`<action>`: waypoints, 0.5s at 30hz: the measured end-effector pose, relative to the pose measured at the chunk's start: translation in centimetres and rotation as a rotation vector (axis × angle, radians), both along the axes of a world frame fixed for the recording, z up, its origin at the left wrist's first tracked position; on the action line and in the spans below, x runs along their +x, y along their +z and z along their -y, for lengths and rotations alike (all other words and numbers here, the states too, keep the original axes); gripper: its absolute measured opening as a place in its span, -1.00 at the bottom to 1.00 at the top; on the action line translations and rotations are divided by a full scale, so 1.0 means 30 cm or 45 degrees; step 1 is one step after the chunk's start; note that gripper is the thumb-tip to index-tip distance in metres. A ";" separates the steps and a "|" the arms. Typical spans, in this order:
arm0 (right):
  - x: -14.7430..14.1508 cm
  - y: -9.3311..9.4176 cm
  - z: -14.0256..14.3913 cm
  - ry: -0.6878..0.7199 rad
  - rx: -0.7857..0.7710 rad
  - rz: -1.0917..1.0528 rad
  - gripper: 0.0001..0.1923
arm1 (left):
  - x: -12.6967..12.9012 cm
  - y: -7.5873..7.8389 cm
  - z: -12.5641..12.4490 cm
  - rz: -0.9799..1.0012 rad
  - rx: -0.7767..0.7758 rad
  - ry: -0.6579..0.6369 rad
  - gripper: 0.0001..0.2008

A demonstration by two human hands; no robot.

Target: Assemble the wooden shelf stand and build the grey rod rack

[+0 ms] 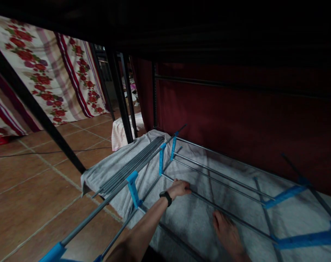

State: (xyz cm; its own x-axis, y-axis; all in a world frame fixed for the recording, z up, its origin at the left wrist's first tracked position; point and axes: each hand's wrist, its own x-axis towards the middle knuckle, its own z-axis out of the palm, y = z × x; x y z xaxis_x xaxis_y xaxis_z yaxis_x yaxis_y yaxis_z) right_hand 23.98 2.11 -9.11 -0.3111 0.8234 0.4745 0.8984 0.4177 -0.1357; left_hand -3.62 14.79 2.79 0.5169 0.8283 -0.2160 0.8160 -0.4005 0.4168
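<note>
My left hand (179, 187), with a dark watch on the wrist, is closed around a grey metal tube (203, 199). This tube runs from a blue plastic connector (161, 160) on the left to a blue connector (304, 238) on the right. Close to the tube's near side, farther right, my right hand (227, 231) has its fingers curled; anything inside them is hidden. The tubes and connectors form a rack frame lying on a grey blanket (190, 222). Another blue connector (133, 189) stands nearer on the left, joined to a long tube (93, 214).
A bundle of loose grey tubes (130, 171) lies on the blanket's left side. Black bed posts (119, 98) and a dark overhead frame surround the bed. A maroon curtain (222, 116) hangs behind. Tiled floor (53, 196) and a floral curtain (45, 72) are at left.
</note>
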 end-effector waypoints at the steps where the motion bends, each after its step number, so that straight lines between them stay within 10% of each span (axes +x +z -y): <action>1: 0.003 -0.004 0.001 -0.005 -0.018 -0.003 -0.80 | 0.014 0.033 -0.010 0.013 -0.024 -0.022 -0.70; 10: 0.035 -0.052 -0.002 -0.023 -0.013 -0.035 -0.75 | 0.221 0.552 -0.275 0.366 0.360 -0.091 -0.64; 15: 0.040 -0.074 0.001 -0.021 0.030 -0.159 -0.71 | 0.155 0.824 -0.464 0.359 0.680 0.036 -0.65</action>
